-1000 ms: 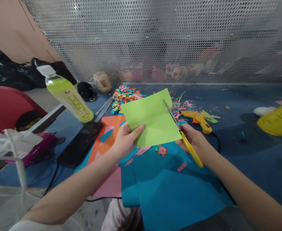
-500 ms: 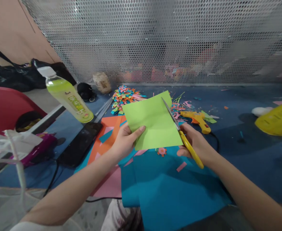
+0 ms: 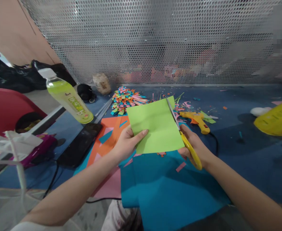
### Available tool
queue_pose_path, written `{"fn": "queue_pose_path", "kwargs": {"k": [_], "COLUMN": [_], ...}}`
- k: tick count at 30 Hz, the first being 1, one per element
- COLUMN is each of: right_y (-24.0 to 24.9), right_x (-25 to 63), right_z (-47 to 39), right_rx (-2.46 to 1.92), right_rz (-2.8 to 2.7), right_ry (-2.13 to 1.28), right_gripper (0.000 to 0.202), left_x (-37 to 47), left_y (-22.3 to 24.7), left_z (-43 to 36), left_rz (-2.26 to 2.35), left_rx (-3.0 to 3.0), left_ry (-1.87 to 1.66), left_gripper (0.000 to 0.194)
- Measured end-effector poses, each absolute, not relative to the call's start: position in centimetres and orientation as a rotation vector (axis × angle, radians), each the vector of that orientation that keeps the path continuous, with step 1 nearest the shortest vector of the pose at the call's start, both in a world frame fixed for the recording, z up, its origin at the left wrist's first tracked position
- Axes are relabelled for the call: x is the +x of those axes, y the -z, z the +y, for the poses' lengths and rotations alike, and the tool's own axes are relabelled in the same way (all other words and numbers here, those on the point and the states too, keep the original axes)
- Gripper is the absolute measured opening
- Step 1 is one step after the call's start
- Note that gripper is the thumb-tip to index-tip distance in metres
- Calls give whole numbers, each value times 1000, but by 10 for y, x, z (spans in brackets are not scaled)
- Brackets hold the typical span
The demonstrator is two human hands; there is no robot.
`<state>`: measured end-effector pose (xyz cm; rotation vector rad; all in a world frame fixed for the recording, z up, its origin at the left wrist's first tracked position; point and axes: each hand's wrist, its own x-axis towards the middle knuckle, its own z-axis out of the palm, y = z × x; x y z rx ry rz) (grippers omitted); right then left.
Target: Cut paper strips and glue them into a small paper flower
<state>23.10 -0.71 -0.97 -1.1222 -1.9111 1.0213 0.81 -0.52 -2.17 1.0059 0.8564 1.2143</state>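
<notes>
A lime-green sheet of paper [image 3: 157, 126] is pinched at its lower left by my left hand [image 3: 130, 142], the thumb lying on top. My right hand [image 3: 195, 144] grips the yellow handles of a pair of scissors [image 3: 190, 149]. Their blades lie along the sheet's right side, with the tip near its top right corner. Beneath the sheet, large blue paper [image 3: 174, 189] covers the table's front edge and my lap. Orange paper [image 3: 112, 134] and pink paper [image 3: 109, 183] lie to the left. A small pink strip [image 3: 180, 166] rests on the blue paper.
Behind the sheet lie a pile of colourful paper pieces [image 3: 126, 99] and a yellow glue gun [image 3: 197, 120]. At left are a green drink bottle [image 3: 70, 99] and a black phone [image 3: 79, 146]. A yellow bottle [image 3: 277, 118] lies right. A perforated metal panel [image 3: 145, 41] closes the back.
The green sheet, both hands and the scissors have shifted slightly right and down. The sheet now covers more of the small paper flower below it.
</notes>
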Motion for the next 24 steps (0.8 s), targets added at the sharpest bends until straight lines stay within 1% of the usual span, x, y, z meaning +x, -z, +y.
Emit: {"fn": "queue_pose_path", "kwargs": {"k": [4, 9, 11, 15, 20, 24], "right_y": [15, 15, 15, 20, 22, 17], "right_x": [229, 229, 230, 231, 226, 223], "right_z": [-10, -12, -10, -7, -10, -13], "right_rx": [-1164, -1142, -1112, -1115, -1139, -1078], "right_rz": [-1812, -1795, -1810, -1858, -1861, -1968], "right_ry": [-1146, -1251, -1229, -1162, -1287, -1132], "right_gripper": [42, 35, 37, 48, 52, 58], "left_x": [8, 7, 3, -11, -27, -30], "left_y": [22, 21, 17, 12, 20, 30], "left_z": [-6, -7, -7, -11, -22, -29], "left_rz": [855, 849, 861, 911, 963, 951], "left_rx": [983, 971, 963, 932, 934, 988], "left_ry": [-1197, -1202, -1208, -1137, -1105, -1084], "left_gripper": [30, 31, 32, 33, 31, 32]}}
